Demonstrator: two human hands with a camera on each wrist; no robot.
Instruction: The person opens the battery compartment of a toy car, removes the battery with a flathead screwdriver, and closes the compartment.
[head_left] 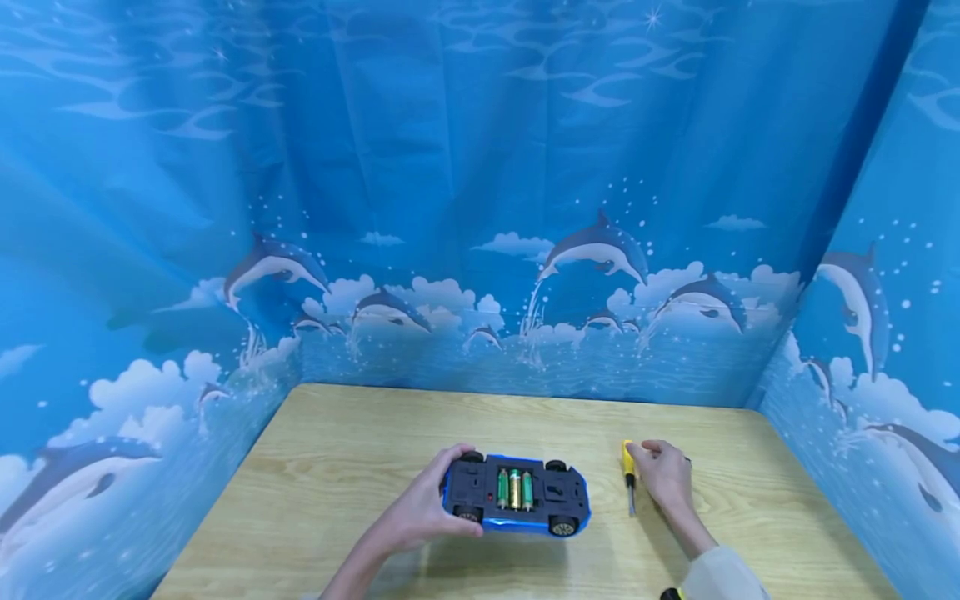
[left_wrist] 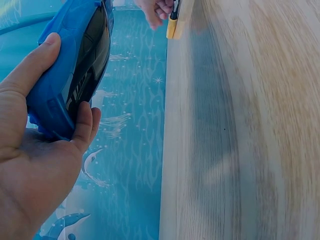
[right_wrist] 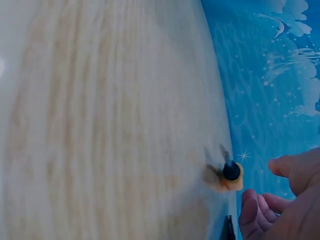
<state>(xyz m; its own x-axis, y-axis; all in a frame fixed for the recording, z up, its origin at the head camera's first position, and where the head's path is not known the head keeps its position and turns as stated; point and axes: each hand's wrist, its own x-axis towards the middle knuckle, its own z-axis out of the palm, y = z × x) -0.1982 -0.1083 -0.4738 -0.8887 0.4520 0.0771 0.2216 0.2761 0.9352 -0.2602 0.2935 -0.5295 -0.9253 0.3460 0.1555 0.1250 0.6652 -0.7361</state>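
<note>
Upturned blue-and-black plastic toy car [head_left: 540, 493] gripped by left hand [head_left: 426, 507] above wood-grain counter [head_left: 352, 442]; yellow-and-black screwdriver [head_left: 629, 472] laid to right, flanked by loosely curled right hand [head_left: 666, 477]; far side closed by blue dolphin-print curtain [head_left: 495, 167].

Table [head_left: 360, 425]: pale yellowish top, wood grain, 2 rounded far corners visible in head view. Directly on it, right of centre: 1 screwdriver [head_left: 630, 480], lying lengthwise, yellow handle end toward far edge, black collar, thin metal shaft pointing to near side. 1 soft shadow [head_left: 487, 562] across near middle of top. Left wrist view: streaky grain, 1 bluish-grey band along surface.
</note>
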